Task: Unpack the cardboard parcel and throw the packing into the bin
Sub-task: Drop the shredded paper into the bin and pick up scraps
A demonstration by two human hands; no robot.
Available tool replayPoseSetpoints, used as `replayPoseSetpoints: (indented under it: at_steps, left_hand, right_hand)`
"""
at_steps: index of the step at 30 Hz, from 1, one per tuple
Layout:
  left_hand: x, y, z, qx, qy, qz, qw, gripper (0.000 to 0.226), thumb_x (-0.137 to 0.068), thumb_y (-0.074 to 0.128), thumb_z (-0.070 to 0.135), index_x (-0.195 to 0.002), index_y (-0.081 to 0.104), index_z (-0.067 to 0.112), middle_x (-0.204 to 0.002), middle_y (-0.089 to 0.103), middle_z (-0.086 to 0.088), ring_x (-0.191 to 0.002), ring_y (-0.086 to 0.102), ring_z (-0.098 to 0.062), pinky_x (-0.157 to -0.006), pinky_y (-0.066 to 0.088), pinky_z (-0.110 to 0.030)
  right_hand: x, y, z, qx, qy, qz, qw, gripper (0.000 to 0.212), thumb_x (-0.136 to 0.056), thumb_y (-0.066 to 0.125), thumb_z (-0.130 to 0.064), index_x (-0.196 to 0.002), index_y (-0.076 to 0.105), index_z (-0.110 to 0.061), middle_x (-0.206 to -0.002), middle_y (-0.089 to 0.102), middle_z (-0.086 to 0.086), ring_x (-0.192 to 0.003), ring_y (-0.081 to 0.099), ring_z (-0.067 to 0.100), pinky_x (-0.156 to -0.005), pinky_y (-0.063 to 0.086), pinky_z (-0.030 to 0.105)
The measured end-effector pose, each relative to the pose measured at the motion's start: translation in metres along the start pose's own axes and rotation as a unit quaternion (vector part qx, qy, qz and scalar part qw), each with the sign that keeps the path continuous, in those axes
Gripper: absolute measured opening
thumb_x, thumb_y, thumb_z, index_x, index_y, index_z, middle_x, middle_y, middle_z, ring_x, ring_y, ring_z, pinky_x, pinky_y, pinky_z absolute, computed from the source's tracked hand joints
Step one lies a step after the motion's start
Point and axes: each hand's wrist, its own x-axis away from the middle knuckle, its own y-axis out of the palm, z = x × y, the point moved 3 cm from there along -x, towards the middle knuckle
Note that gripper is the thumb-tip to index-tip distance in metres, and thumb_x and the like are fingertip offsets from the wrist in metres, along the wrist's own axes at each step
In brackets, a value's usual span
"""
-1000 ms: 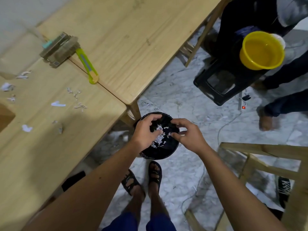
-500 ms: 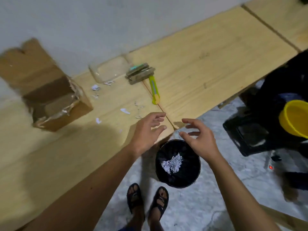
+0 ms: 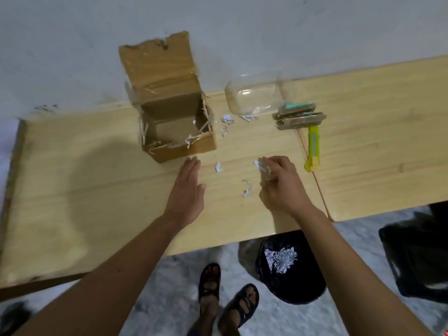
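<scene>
Both bare forearms reach up from the bottom edge toward the middle of the frame. The left hand [image 3: 185, 194] lies flat, palm down, fingers straight and together, thumb out to the right. The right hand [image 3: 282, 184], right of centre, has its fingers [image 3: 268, 166] curled, pinching something small and white.

Open parcel [image 3: 169, 122] upright — seemingly empty; scraps [image 3: 281, 259] in bin [image 3: 291, 289].
</scene>
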Motion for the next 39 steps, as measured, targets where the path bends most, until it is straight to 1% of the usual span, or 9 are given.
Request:
replayPoseSetpoints:
  at_steps: [3,6,8,14,18,24,27,31,39]
  left_hand:
    - [-0.001,0.006,0.004,-0.048,0.012,-0.016,0.999,0.058,-0.098,0.041,0.014,-0.152,0.037,-0.009,-0.164,0.031,-0.024,-0.156,0.024,-0.039,-0.126,0.026,-0.054]
    - [0.001,0.007,0.003,-0.063,0.016,-0.016,0.998,0.059,-0.101,0.033,0.019,-0.154,0.034,-0.007,-0.167,0.028,-0.02,-0.158,0.02,-0.035,-0.128,0.022,-0.05]
    - [0.002,0.007,0.0,-0.07,0.025,-0.015,0.997,0.059,-0.102,0.031,0.021,-0.156,0.032,-0.005,-0.168,0.026,-0.018,-0.159,0.018,-0.033,-0.129,0.021,-0.047]
    - [0.002,0.009,0.001,-0.071,0.032,-0.004,0.997,0.057,-0.102,0.042,0.01,-0.157,0.03,-0.004,-0.169,0.023,-0.017,-0.16,0.014,-0.031,-0.129,0.018,-0.047]
    - [0.002,0.008,0.002,-0.074,0.033,0.001,0.997,0.057,-0.103,0.041,0.011,-0.157,0.03,-0.005,-0.169,0.023,-0.018,-0.159,0.014,-0.03,-0.13,0.017,-0.046]
    - [0.001,0.009,0.001,-0.073,0.034,0.0,0.997,0.057,-0.103,0.039,0.012,-0.157,0.029,-0.004,-0.169,0.022,-0.017,-0.16,0.013,-0.03,-0.129,0.019,-0.047]
    - [0.002,0.008,0.001,-0.071,0.039,-0.002,0.997,0.057,-0.103,0.038,0.013,-0.157,0.03,-0.004,-0.169,0.022,-0.017,-0.16,0.013,-0.03,-0.129,0.019,-0.047]
    - [0.002,0.008,0.001,-0.07,0.039,-0.004,0.997,0.057,-0.104,0.039,0.014,-0.157,0.029,-0.003,-0.17,0.021,-0.016,-0.16,0.011,-0.028,-0.129,0.019,-0.046]
    - [0.001,0.009,0.01,-0.067,0.021,0.02,0.997,0.054,-0.1,0.046,0.006,-0.153,0.04,0.001,-0.165,0.034,-0.011,-0.157,0.024,-0.024,-0.128,0.023,-0.047]
  right_hand:
    - [-0.011,0.014,-0.011,-0.005,-0.052,-0.008,0.999,0.047,-0.085,0.066,0.007,-0.129,0.069,-0.008,-0.119,0.06,0.011,-0.102,0.064,0.029,-0.089,0.053,0.032]
    - [-0.014,0.024,-0.024,-0.027,-0.086,-0.019,0.996,0.038,-0.086,0.073,0.0,-0.122,0.073,-0.01,-0.11,0.064,0.005,-0.093,0.066,0.017,-0.084,0.051,0.014]
    - [-0.012,0.022,-0.031,-0.063,-0.077,-0.013,0.995,0.033,-0.087,0.078,-0.014,-0.119,0.075,-0.015,-0.107,0.068,0.0,-0.093,0.065,0.013,-0.084,0.051,0.017]
    - [-0.002,0.008,-0.022,-0.026,-0.068,-0.003,0.997,0.073,-0.07,0.083,-0.062,-0.134,0.065,-0.032,-0.14,0.056,-0.013,-0.122,0.043,0.016,-0.102,0.03,0.013]
    - [-0.006,0.024,-0.016,0.005,-0.078,-0.079,0.994,0.091,-0.063,0.094,-0.045,-0.144,0.058,-0.025,-0.146,0.044,0.001,-0.127,0.044,0.024,-0.103,0.043,0.034]
    - [-0.031,0.041,-0.041,-0.018,-0.123,-0.082,0.989,0.071,-0.08,0.086,-0.021,-0.145,0.058,-0.02,-0.127,0.053,0.001,-0.102,0.058,0.011,-0.087,0.039,0.004]
    - [-0.043,0.051,-0.058,-0.006,-0.16,-0.099,0.982,0.069,-0.082,0.084,-0.018,-0.145,0.057,-0.022,-0.127,0.053,0.004,-0.103,0.059,0.013,-0.089,0.045,0.014]
    - [-0.052,0.054,-0.064,0.027,-0.197,-0.096,0.975,0.038,-0.084,0.08,-0.014,-0.121,0.075,-0.018,-0.119,0.057,0.003,-0.088,0.068,0.019,-0.079,0.058,0.035]
    - [-0.012,0.023,-0.036,0.017,-0.149,-0.061,0.987,0.016,-0.081,0.079,0.0,-0.091,0.081,-0.012,-0.097,0.072,-0.001,-0.083,0.072,0.013,-0.083,0.06,0.032]
